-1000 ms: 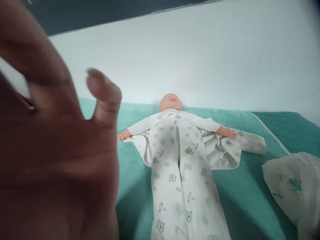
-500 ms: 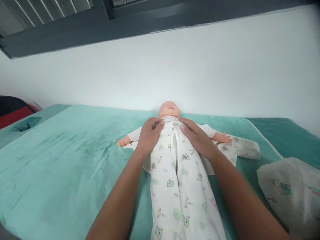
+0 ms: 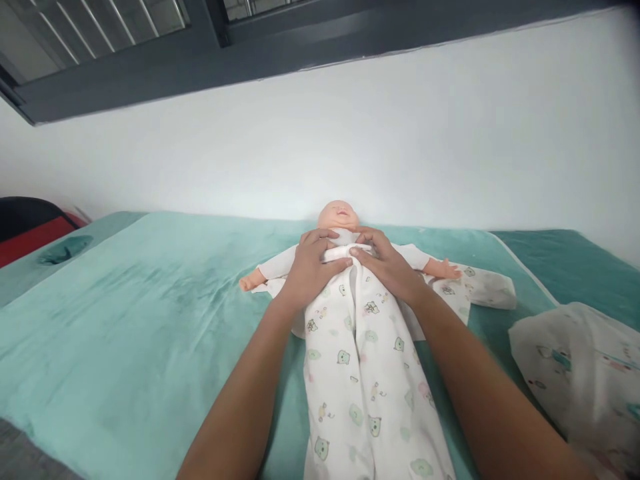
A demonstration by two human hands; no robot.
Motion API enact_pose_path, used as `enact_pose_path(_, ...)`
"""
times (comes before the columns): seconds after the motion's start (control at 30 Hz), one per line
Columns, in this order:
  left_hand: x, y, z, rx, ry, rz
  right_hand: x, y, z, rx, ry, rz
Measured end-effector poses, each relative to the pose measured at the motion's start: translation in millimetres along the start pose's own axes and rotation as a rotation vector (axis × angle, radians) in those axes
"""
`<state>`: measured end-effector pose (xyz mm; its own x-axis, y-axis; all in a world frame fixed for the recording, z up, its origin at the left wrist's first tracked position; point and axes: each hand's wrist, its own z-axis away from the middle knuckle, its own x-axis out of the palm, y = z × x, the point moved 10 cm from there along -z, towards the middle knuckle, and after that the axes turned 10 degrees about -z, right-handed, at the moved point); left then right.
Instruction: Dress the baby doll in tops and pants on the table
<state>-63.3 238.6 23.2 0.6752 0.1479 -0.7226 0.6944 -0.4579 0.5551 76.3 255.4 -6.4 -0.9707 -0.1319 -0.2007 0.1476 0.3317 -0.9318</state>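
So the printed pants (image 3: 373, 380) run from the center of your frame down to the bottom edge, laid along the front of the doll (image 3: 339, 215). The lower end gets chopped off by the frame, so no clue how the cuffs look. Your left hand (image 3: 313, 267) and right hand (image 3: 390, 267) have the top edge pinched, thumbs on the near side and fingers over the far side, with the fabric bunched into a little roll between them. Your fingertips are partly lost behind that roll, so it's hard to say how much cloth each one has. Both forearms run off the bottom.

The pants cover the doll's lower half, and honestly I can't tell whether its legs are inside them or underneath. White sleeves wrap both its arms, little hands poking out the ends. Behind it there's a printed top (image 3: 493, 288), mostly hidden; one sleeve sticks out right of center.

At the right edge sits a white printed bundle (image 3: 555, 353), cut off by the frame and kinda smeary. Could be a bag or wadded cloth, and I can't see into it.

Everything rests on a teal mat (image 3: 125, 320). Far left, a red and black object (image 3: 35, 243) is cropped too much to identify. White wall (image 3: 450, 147) behind, dark window frame (image 3: 125, 100) with bars up top, clipped by the upper edge.
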Motion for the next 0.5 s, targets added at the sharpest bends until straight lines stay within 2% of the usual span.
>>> enact_pose_path(0.13, -4.6, 13, 0, 0.110, 0.065, -0.119, -1, -11, 4, -0.086, 0.046, 0.112)
enact_pose_path(0.23, -3.5, 11, 1, 0.118, 0.060, -0.180, -1, -25, 17, -0.153, 0.067, 0.151)
enact_pose_path(0.3, -3.4, 5, 1, 0.106, 0.065, -0.204, -8, -29, 31, -0.154, 0.113, 0.092)
enact_pose_path(0.37, -3.1, 3, 2, 0.125, 0.079, -0.220, -25, -26, 48, -0.124, 0.243, -0.012)
enact_pose_path(0.43, -1.3, 2, 3, 0.157, 0.088, -0.231, -44, -13, 65, -0.055, 0.397, -0.094)
enact_pose_path(0.5, -1.4, -3, 3, 0.152, 0.117, -0.232, -52, 4, 76, 0.039, 0.462, -0.084)
